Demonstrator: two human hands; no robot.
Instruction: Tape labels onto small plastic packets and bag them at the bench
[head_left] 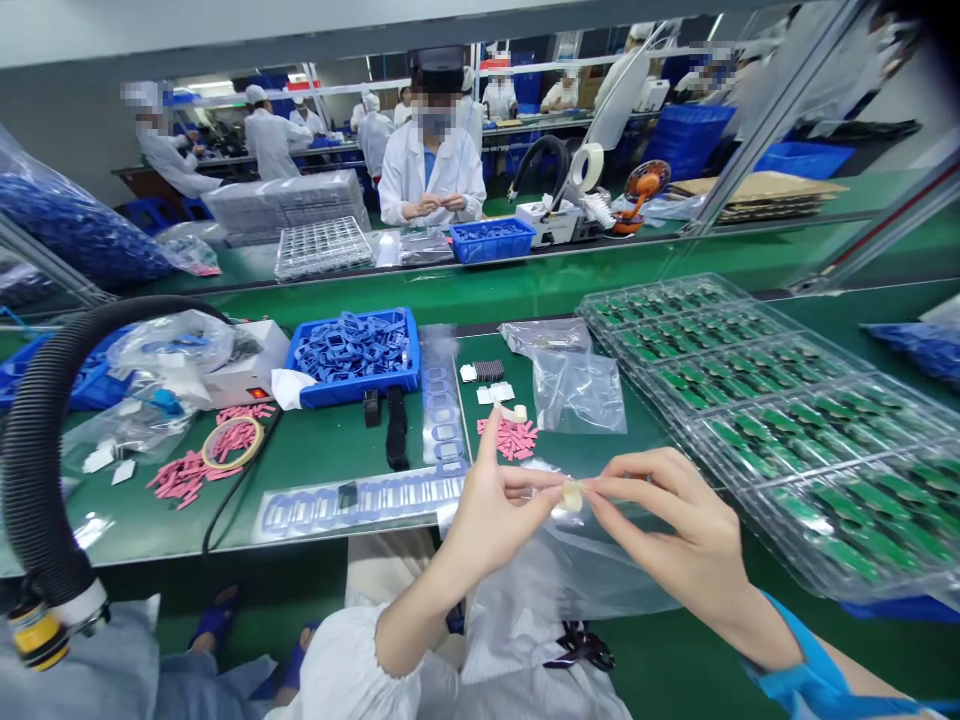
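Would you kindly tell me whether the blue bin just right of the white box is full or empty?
Looks full: blue parts lie heaped across most of the bin.

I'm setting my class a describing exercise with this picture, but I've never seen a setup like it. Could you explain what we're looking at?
Certainly. There is no robot here. One camera, worn on a person's head, looks forward and down, so the left hand and right hand in front are the wearer's own, both bare. Their fingertips meet at a small cream-coloured piece, which they hold just in front of the green workbench. On the bench, a blue tray holds a heap of blue parts, pink strips lie beyond the hands, and green pieces sit in rows in a clear tray on the right. Opposite, a person in a white coat also works with their hands.
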